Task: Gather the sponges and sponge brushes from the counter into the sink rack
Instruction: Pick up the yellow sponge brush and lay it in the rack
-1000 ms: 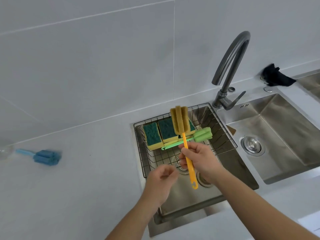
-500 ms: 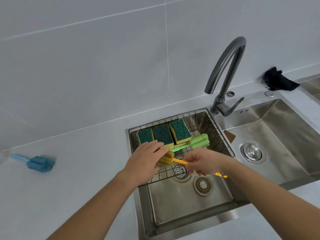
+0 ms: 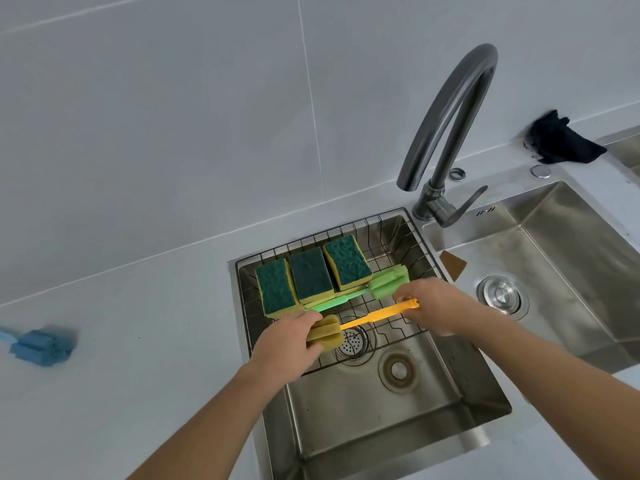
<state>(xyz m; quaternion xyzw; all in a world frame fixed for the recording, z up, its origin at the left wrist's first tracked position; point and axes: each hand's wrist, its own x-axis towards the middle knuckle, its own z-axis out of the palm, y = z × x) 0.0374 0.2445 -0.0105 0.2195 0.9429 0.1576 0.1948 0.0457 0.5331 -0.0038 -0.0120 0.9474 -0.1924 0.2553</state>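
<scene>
Step in hand: A person lowers the yellow sponge brush (image 3: pixel 349 323) into the sink rack (image 3: pixel 420 252), one hand at each end, the brush lying level just in front of the green sponge brush (image 3: pixel 377 284).
Left hand: The left hand (image 3: pixel 289 344) has its fingers (image 3: pixel 310 318) curled round the brush's sponge head, thumb under and fingers over.
Right hand: The right hand (image 3: pixel 438 306) pinches the far tip of the orange handle; its fingers are narrow and closed on the handle end.
Doing it well: It looks best to keep the brush level and set it down along the rack wires beside the green brush, so neither end slips through the wide gaps toward the drain below. Letting go of the handle end first, then the soft head, should stop it rolling.
Already in the rack: Three green-topped sponges (image 3: pixel 311 275) lean in a row beyond the fingers, with the green brush just in front of them.
Left to gather: The blue sponge brush (image 3: pixel 43 346) lies on the table (image 3: pixel 138 341), well away to the left of the left fingers.
Hard to make out: Whether the yellow brush already touches the wires cannot be told. The right fingertips are hidden behind the hand. The blue brush's handle is cut off at the frame edge and blurred. A dark cloth (image 3: pixel 561 138) sits beyond the faucet (image 3: pixel 446 133); what it is exactly is unclear.
</scene>
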